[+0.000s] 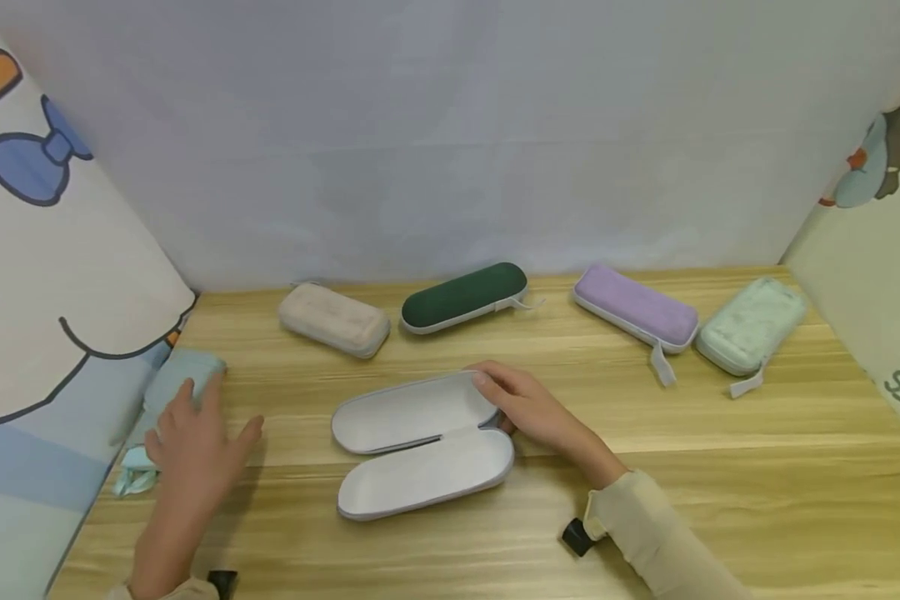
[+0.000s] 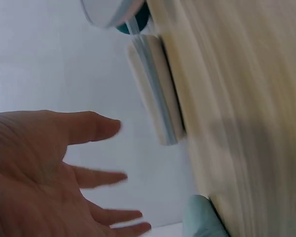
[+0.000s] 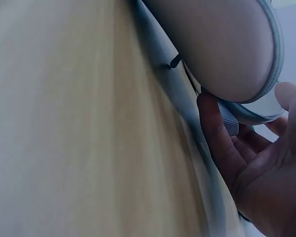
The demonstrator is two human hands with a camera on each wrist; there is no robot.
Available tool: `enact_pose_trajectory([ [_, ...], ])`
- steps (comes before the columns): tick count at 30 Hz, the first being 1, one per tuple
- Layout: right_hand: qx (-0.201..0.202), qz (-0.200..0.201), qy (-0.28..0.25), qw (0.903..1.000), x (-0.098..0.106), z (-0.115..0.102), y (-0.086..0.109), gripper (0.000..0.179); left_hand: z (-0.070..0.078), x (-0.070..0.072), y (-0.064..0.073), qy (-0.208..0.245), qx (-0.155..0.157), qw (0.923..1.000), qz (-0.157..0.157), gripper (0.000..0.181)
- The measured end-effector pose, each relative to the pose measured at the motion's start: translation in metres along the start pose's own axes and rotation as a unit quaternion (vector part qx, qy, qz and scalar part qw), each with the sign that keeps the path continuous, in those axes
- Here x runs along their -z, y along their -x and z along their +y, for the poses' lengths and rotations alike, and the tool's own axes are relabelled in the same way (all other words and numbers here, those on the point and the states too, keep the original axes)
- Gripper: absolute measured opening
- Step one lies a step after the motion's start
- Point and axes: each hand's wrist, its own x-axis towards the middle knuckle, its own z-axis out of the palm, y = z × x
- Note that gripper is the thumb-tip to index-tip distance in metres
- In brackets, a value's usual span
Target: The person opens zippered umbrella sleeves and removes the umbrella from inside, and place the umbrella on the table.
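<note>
the open case [image 1: 412, 410] is between the hands; contact with the table [image 1: 292, 542] cannot be confirmed. right hand [image 1: 531, 408] pinches the right end of its far half, thumb over the rim. left hand [image 1: 197, 450] is spread, gripping nothing, near the light-blue pouch [image 1: 183, 373]. judged risk: one-ended hold, so a tug could swivel or fold the case.
</note>
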Motion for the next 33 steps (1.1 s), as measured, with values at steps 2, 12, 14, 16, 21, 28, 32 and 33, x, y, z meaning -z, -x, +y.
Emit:
enact_pose_trajectory([
  [2,-0.001,-0.006,0.004,1.0000,-0.005,-0.004,-0.005,0.049,0.006,0.000,0.003,0.038,-0.052,0.9977,0.022,0.060],
  [12,0.040,-0.054,0.017,0.9976,-0.025,-0.019,-0.031,0.050,0.031,0.004,0.015,0.177,-0.131,0.9710,-0.093,0.045],
  [14,0.043,-0.059,0.020,0.9971,-0.029,-0.021,-0.034,0.050,0.031,0.003,0.017,0.171,-0.136,0.9715,-0.091,0.042],
  [16,0.044,-0.064,0.019,0.9968,-0.033,-0.023,-0.037,0.051,0.031,0.001,0.017,0.159,-0.139,0.9741,-0.082,0.038],
  [21,0.052,-0.068,0.024,0.9961,-0.040,-0.027,-0.043,0.052,0.029,-0.001,0.018,0.126,-0.133,0.9816,-0.055,0.029],
  [28,0.076,-0.075,0.027,0.9939,-0.047,-0.034,-0.052,0.049,0.023,-0.001,0.020,0.096,-0.127,0.9872,-0.016,0.027],
  [32,0.079,-0.089,0.024,0.9926,-0.049,-0.038,-0.057,0.048,0.014,0.003,0.022,0.080,-0.116,0.9900,0.009,0.027],
  [33,0.078,-0.092,0.015,0.9925,-0.049,-0.039,-0.059,0.047,0.011,0.004,0.022,0.073,-0.114,0.9907,0.015,0.027],
])
